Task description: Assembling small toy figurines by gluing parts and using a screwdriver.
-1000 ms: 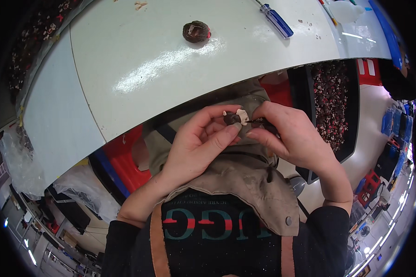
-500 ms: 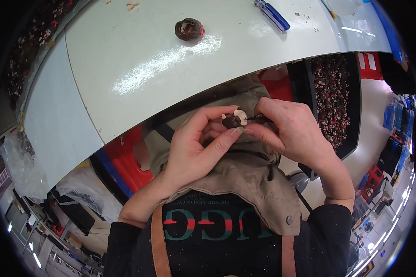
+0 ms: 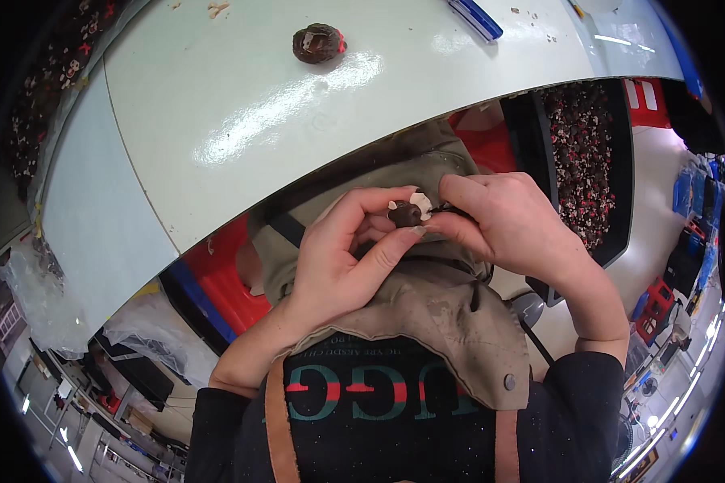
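Observation:
Over my lap, my left hand [image 3: 342, 249] is closed on a small dark-brown and cream figurine piece [image 3: 407, 213], pinched between thumb and fingers. My right hand [image 3: 507, 221] is closed beside it, gripping a thin dark tool [image 3: 443, 209] whose tip meets the cream side of the piece. The tool's kind is hidden by my fingers. On the white table [image 3: 242, 177] ahead lies a larger round dark-brown piece [image 3: 318, 43] with a bit of red at its right side.
A screwdriver with a blue and clear handle [image 3: 477, 19] lies at the table's far right. A black bin [image 3: 627, 177] full of brown, cream and red pieces stands at right. More pieces fill a lined container [image 3: 52, 105] at far left. Red plastic [image 3: 229, 278] shows under the table edge.
The view has shifted slightly, so the table things sit a little higher and further left. Both hands keep their grip, with the figurine piece turned very little, if at all.

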`<state>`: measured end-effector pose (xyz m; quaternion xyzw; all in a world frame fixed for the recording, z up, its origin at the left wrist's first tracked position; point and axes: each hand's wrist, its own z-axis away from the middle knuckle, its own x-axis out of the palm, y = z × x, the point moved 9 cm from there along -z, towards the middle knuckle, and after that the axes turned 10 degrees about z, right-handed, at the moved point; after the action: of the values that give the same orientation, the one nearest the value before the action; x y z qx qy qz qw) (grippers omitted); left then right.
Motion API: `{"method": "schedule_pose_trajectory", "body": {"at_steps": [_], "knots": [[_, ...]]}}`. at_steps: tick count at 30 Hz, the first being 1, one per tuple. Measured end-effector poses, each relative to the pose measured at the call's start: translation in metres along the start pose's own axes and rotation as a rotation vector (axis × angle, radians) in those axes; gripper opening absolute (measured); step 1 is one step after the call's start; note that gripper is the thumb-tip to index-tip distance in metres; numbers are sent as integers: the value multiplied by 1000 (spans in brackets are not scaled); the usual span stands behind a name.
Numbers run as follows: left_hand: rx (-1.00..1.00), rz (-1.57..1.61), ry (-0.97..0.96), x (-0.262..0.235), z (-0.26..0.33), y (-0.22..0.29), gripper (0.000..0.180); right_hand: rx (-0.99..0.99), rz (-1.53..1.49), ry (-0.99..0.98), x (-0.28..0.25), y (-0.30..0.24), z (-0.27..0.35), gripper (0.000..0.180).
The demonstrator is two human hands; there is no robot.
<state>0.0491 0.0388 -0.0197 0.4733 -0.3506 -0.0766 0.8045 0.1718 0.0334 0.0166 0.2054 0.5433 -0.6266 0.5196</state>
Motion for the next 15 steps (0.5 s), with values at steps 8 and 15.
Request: {"method": "schedule_pose_trajectory", "body": {"at_steps": [8,15], "knots": [[256,-319,-12,3,1,16,34,7,-98,-60,7,4,1,32],[315,-409,-13,5,5,23,36,11,-293,-95,14,4,0,35]]}}
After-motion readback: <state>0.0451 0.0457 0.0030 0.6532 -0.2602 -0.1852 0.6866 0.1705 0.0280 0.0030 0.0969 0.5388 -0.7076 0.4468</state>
